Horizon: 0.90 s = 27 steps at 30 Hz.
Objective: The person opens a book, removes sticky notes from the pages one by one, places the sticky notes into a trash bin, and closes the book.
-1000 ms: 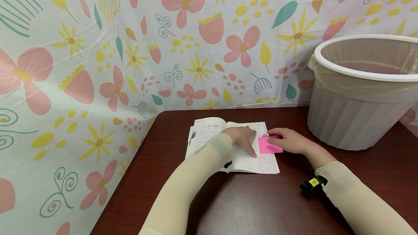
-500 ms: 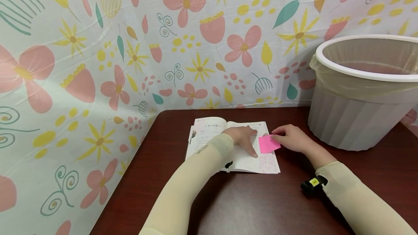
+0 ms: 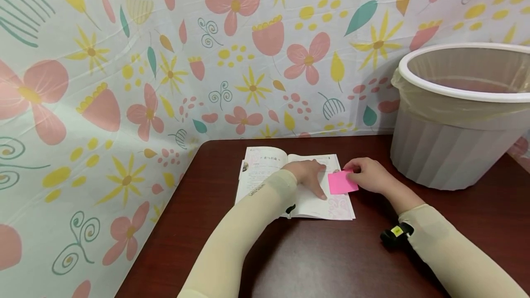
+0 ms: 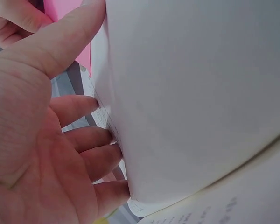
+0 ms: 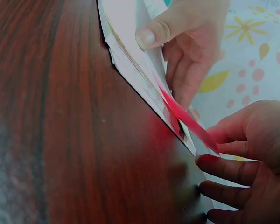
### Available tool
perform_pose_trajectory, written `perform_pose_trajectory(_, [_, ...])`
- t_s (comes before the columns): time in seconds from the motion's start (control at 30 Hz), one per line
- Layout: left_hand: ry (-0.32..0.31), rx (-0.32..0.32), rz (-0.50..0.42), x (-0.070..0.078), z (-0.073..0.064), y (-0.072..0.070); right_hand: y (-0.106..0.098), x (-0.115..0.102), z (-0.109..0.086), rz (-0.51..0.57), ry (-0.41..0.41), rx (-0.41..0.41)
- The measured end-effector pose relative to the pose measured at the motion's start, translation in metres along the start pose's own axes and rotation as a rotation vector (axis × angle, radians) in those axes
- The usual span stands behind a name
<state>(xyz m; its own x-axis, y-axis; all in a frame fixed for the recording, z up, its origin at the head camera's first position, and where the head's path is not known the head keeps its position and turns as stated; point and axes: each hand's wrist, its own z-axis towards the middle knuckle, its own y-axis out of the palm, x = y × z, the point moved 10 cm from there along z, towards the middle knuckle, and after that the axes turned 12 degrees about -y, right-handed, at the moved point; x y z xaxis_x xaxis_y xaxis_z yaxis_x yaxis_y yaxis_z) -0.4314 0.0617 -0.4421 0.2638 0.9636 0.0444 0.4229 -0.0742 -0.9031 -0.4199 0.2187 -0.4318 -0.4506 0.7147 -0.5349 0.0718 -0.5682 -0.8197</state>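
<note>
An open book [image 3: 265, 169] with printed pages lies on the dark table. My left hand [image 3: 305, 174] rests on its right-hand page, thumb and fingers spread apart. In the left wrist view, the thumb [image 4: 60, 39] and the fingertips touch a white page [image 4: 191, 93] that bows upward. My right hand [image 3: 370, 176], beside the book's right edge, pinches a pink sticky note [image 3: 342, 183] near its outer edge. From the right wrist, the note [image 5: 189, 120] slants out over the page edges, its inner end against the book.
A large grey bin [image 3: 447, 141] with a white rim and a plastic liner stands at the right back of the brown table [image 3: 314, 256]. A flower-patterned curtain [image 3: 265, 68] hangs behind and to the left.
The right fingers have shifted slightly on the pink sticky note, which bent up half a second ago and now looks flatter. My left hand keeps its place on the book.
</note>
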Motion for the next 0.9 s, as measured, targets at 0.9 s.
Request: perform_pose_trajectory(0.9, [0.005,-0.019,0.012,0.002,0.004,0.002,-0.005,-0.023,0.002,0.139,-0.099,0.095])
